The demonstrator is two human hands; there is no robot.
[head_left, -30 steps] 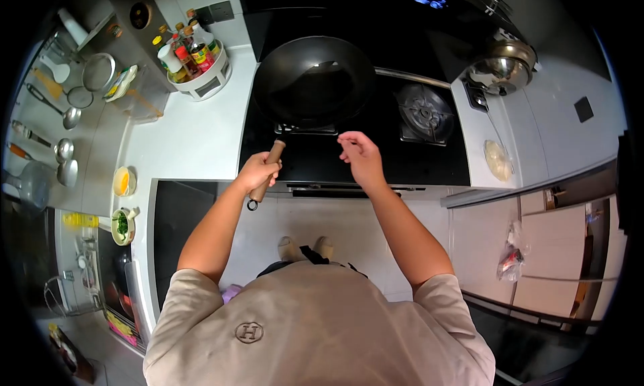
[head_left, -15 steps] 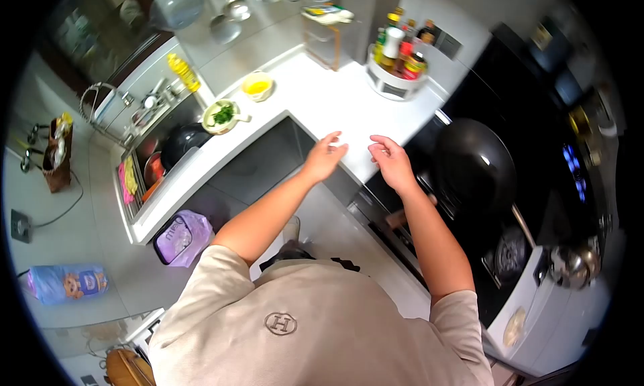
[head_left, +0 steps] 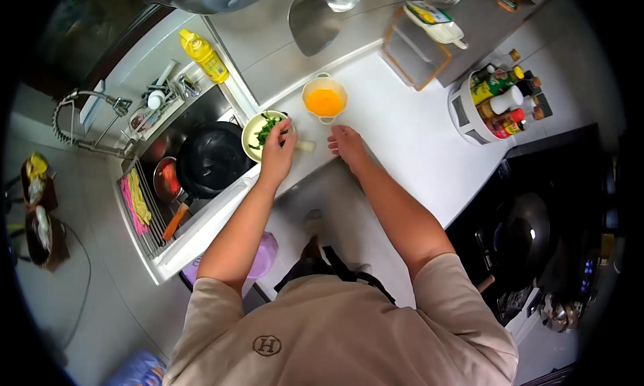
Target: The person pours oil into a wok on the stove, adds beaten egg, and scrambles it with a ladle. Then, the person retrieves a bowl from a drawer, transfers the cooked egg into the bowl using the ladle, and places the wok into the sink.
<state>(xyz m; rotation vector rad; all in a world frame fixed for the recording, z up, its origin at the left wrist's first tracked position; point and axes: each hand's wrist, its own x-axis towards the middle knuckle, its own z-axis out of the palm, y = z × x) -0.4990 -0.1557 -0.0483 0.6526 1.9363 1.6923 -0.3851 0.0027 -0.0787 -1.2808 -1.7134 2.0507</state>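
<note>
A small pale bowl (head_left: 249, 132) with chopped greens (head_left: 265, 130) stands at the counter's edge by the sink, its handle pointing right. My left hand (head_left: 278, 148) is over the right side of this bowl, fingers bent; whether they touch the greens or rim I cannot make out. Beyond my hands, a second pale bowl (head_left: 310, 91) holds orange-yellow liquid (head_left: 324, 102). My right hand (head_left: 347, 143) is just below and right of that bowl, fingers apart and holding nothing.
In the sink (head_left: 216, 99) lie a black pan (head_left: 213, 159) and a small pot with red contents. A yellow bottle (head_left: 204, 56) stands behind. Right are a condiment rack (head_left: 463, 111) and a black wok (head_left: 526, 238) on the stove.
The view has swung left from the stove to the counter and sink. My left hand has let go of the wok handle and reached the bowl of greens; my right hand has come near the other bowl.
</note>
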